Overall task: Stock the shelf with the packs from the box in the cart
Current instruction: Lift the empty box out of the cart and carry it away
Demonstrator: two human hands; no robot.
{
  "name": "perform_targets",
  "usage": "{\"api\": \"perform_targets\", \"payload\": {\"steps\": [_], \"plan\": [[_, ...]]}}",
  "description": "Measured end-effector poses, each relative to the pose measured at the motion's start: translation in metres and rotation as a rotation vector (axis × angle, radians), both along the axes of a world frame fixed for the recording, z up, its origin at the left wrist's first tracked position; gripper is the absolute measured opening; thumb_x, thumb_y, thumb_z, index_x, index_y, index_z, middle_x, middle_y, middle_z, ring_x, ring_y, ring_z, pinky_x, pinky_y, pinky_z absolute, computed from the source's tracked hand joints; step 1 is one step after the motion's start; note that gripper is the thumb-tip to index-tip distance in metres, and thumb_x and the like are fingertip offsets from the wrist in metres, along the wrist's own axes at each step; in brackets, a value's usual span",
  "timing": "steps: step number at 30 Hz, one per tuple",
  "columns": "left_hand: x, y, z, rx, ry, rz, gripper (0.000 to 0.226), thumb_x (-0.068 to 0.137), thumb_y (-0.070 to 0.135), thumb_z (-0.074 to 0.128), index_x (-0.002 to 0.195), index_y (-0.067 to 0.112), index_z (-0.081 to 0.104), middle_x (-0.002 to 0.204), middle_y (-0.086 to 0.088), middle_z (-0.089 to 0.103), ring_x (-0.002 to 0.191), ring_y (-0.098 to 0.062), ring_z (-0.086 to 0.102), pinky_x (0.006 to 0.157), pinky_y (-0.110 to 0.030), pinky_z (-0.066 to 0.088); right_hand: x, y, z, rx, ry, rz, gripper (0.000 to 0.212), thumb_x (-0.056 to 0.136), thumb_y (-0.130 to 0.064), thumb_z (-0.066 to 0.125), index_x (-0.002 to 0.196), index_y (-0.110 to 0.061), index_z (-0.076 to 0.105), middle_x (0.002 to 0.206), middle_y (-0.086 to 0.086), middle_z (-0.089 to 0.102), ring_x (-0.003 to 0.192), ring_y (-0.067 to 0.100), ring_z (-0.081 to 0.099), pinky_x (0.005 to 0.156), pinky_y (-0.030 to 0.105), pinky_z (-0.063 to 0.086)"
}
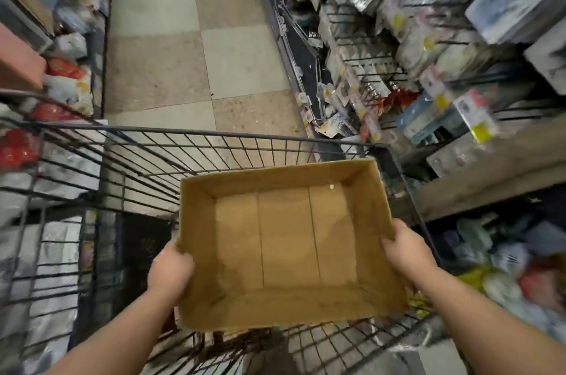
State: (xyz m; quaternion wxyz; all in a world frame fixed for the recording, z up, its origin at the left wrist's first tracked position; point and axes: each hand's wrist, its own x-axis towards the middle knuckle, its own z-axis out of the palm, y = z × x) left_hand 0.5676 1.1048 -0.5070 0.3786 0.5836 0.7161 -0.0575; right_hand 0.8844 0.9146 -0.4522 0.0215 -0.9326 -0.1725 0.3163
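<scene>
A box (284,240) sits inside a cart (214,137), toward its right side, a left hand (171,270) on the box's left wall, a right hand (404,249) on its right; shelves (428,37) right of the cart, floor (183,37) beyond it.

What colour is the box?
Plain brown cardboard box, seen in the head view.

Both bare forearms reaching forward and down from the lower edge of the view, elbows out of sight. Left hand (171,272) clamped on the left wall of the box (284,240), fingers curled over its rim, knuckles up. Right hand (404,247) gripping the right wall likewise, set slightly farther forward than the left.
</scene>
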Motion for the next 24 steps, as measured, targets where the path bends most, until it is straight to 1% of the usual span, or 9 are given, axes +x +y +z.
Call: {"api": "perform_targets", "payload": {"steps": [3, 5, 7, 9, 12, 15, 19, 22, 24], "plan": [[0.007, 0.001, 0.034, 0.135, -0.054, 0.026, 0.041, 0.094, 0.023, 0.049, 0.133, 0.011, 0.053, 0.117, -0.019, 0.064, 0.106, -0.038, 0.059, 0.088, -0.041, 0.049, -0.003, -0.009, 0.045, 0.066, -0.064, -0.015, 0.036, 0.095, -0.027, 0.049, 0.130, -0.019, 0.046, 0.116, 0.012, 0.063, 0.103, 0.034, 0.061, 0.083, 0.038, 0.052], [0.013, 0.000, 0.057, 0.219, -0.105, 0.030, 0.037, 0.096, 0.025, 0.048, 0.129, 0.011, 0.056, 0.114, -0.019, 0.064, 0.103, -0.038, 0.058, 0.083, -0.040, 0.049, -0.004, -0.020, 0.075, 0.088, -0.122, -0.020, 0.037, 0.096, -0.027, 0.048, 0.132, -0.021, 0.045, 0.117, 0.011, 0.062, 0.101, 0.033, 0.061, 0.076, 0.035, 0.050], [0.020, -0.004, 0.080, 0.276, -0.157, -0.005, 0.036, 0.096, 0.026, 0.047, 0.127, 0.011, 0.058, 0.112, -0.019, 0.064, 0.101, -0.038, 0.058, 0.080, -0.040, 0.047, -0.007, -0.037, 0.104, 0.108, -0.181, -0.020, 0.036, 0.095, -0.025, 0.048, 0.130, -0.021, 0.047, 0.117, 0.011, 0.063, 0.103, 0.032, 0.061, 0.076, 0.034, 0.049], [0.028, -0.010, 0.102, 0.326, -0.203, -0.057, 0.036, 0.096, 0.023, 0.046, 0.129, 0.012, 0.056, 0.116, -0.021, 0.063, 0.104, -0.040, 0.058, 0.085, -0.043, 0.048, -0.013, -0.062, 0.129, 0.125, -0.237, -0.042, 0.034, 0.092, -0.022, 0.048, 0.126, -0.018, 0.050, 0.118, 0.012, 0.063, 0.106, 0.032, 0.060, 0.082, 0.035, 0.051], [0.040, -0.026, 0.139, 0.398, -0.261, -0.157, 0.038, 0.097, 0.019, 0.046, 0.133, 0.010, 0.054, 0.120, -0.023, 0.062, 0.108, -0.042, 0.057, 0.088, -0.045, 0.046, -0.031, -0.110, 0.161, 0.172, -0.310, -0.118, 0.028, 0.093, -0.022, 0.046, 0.120, -0.016, 0.050, 0.116, 0.011, 0.062, 0.103, 0.032, 0.060, 0.080, 0.036, 0.051], [0.048, -0.051, 0.174, 0.485, -0.301, -0.298, 0.036, 0.096, 0.018, 0.047, 0.130, 0.009, 0.057, 0.119, -0.025, 0.062, 0.110, -0.044, 0.056, 0.092, -0.047, 0.044, -0.059, -0.168, 0.181, 0.204, -0.354, -0.222, 0.024, 0.093, -0.024, 0.044, 0.116, -0.016, 0.050, 0.116, 0.011, 0.061, 0.103, 0.032, 0.059, 0.079, 0.035, 0.051], [0.055, -0.101, 0.213, 0.522, -0.373, -0.495, 0.034, 0.096, 0.016, 0.047, 0.126, 0.005, 0.058, 0.118, -0.030, 0.061, 0.110, -0.047, 0.054, 0.092, -0.048, 0.043, -0.114, -0.262, 0.197, 0.275, -0.385, -0.427, 0.027, 0.089, -0.023, 0.047, 0.114, -0.016, 0.055, 0.118, 0.011, 0.061, 0.105, 0.033, 0.060, 0.086, 0.039, 0.052], [0.058, -0.158, 0.231, 0.545, -0.410, -0.666, 0.034, 0.096, 0.017, 0.047, 0.126, 0.007, 0.058, 0.115, -0.026, 0.064, 0.105, -0.044, 0.058, 0.090, -0.045, 0.047, -0.170, -0.340, 0.205, 0.322, -0.386, -0.608, 0.032, 0.090, -0.019, 0.049, 0.120, -0.012, 0.055, 0.120, 0.015, 0.063, 0.111, 0.035, 0.059, 0.090, 0.038, 0.050], [0.060, -0.203, 0.237, 0.543, -0.469, -0.749, 0.036, 0.094, 0.018, 0.048, 0.127, 0.009, 0.059, 0.114, -0.025, 0.065, 0.104, -0.043, 0.059, 0.092, -0.046, 0.049, -0.213, -0.393, 0.208, 0.330, -0.387, -0.731, 0.035, 0.089, -0.019, 0.051, 0.123, -0.011, 0.055, 0.122, 0.016, 0.063, 0.113, 0.036, 0.059, 0.094, 0.041, 0.050]]}}
